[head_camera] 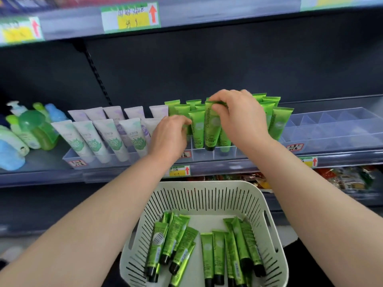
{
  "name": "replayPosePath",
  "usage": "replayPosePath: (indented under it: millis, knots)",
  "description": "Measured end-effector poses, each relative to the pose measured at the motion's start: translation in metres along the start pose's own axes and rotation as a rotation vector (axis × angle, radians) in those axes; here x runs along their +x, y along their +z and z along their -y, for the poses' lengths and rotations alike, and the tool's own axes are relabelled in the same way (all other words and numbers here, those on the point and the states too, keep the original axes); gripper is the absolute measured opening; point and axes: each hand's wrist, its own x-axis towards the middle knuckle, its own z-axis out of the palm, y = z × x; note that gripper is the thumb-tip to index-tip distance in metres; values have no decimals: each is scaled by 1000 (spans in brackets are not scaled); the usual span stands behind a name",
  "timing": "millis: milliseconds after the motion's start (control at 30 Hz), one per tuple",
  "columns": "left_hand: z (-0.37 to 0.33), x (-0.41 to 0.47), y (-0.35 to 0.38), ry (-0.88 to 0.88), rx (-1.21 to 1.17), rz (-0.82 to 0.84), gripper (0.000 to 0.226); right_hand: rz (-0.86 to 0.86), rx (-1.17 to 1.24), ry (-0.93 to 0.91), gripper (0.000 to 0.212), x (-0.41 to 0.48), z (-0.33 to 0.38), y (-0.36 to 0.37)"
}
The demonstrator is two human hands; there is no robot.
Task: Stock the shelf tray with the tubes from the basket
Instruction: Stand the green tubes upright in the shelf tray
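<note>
White slotted basket (204, 195) holds loose green tubes (213, 253). Right hand (240, 117) pinches one green tube (211, 129) over the clear shelf tray (202, 155); left hand (169, 136) grip unclear.

Blurred beyond reading: price labels (130, 16) along the upper shelf edge. Hidden behind the right hand (241, 117): tray tubes (269, 112). Cut off below: basket (207, 195).

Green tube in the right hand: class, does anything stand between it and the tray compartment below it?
Nothing visible does. The right hand holds the green tube upright by its crimped top, black cap just above the clear tray. Neighbouring green tubes stand on both sides, not under it.
</note>
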Motion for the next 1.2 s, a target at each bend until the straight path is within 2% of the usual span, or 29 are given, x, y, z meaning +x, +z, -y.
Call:
replayPosePath:
  millis: [533,833,1033,1100,1200]
  knots:
    - [14,-28,-4,41,-58,64,26,267,-189,18,22,19,-8,57]
    - [16,-31,10,29,-76,127,29,132,-206,-99,27,11,-3,53]
    - [20,-49,22,42,-61,165,28,21,-136,-139,23,-42,-4,45]
    - [24,-60,30,37,-71,204,28,24,-118,-135,19,-70,-10,48]
    - [29,-81,47,-11,-66,279,29,123,-125,-101,16,-114,-26,64]
